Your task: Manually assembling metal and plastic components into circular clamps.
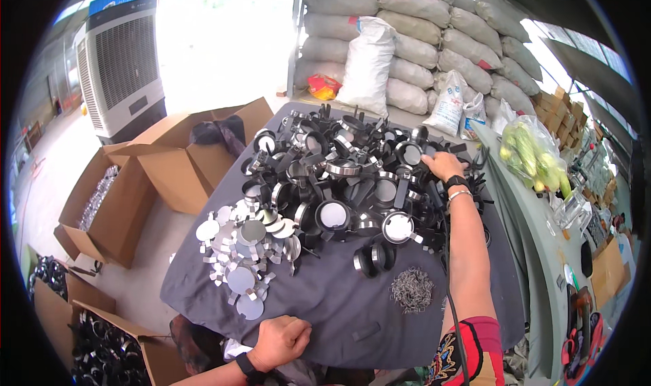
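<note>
Right hand is reaching into the far side of the black ring-holder pile, upper centre-right of frame; fingers are curling down over a piece there, but whether they are actually gripping it I cannot tell. Left hand is resting as a closed fist at the lower edge of the grey cloth table, holding nothing visible, well apart from the pile.

Progress, judging by layout: most holders are sitting heaped and unsorted, so the bulk looks left. Silver tabbed discs are lying spread at centre-left, and a small clump of wire clips is lying between the pile and the near edge.
</note>
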Demonstrator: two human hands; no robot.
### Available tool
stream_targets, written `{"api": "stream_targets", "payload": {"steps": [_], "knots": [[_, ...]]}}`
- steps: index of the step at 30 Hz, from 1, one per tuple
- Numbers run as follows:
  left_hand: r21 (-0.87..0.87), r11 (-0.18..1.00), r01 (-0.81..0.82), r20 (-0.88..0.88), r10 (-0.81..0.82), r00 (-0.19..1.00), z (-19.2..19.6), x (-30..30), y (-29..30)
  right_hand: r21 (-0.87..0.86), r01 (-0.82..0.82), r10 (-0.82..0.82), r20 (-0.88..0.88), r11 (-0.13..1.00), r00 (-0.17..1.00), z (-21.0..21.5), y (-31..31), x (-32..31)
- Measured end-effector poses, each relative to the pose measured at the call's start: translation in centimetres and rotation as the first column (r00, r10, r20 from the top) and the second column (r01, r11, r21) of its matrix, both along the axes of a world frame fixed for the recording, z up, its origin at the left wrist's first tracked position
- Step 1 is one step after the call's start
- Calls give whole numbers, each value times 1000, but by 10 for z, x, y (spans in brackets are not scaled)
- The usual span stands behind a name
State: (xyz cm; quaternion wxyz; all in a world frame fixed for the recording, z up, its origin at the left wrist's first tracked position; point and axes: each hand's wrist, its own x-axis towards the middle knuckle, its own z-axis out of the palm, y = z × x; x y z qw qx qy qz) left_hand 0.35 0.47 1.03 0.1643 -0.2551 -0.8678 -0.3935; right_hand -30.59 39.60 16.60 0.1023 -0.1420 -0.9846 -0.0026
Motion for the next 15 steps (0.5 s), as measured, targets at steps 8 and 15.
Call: {"api": "stream_targets", "payload": {"steps": [8, 15], "knots": [[33, 999, 23, -6, -23, 1000, -2, -4, -4, 32, 78, -79, 28, 996, 996, -16, 26, 5], [53, 998, 32, 17, -32, 999, 1, -4, -4, 186, -163, 234, -476, 969, 848, -25, 2, 3]]}}
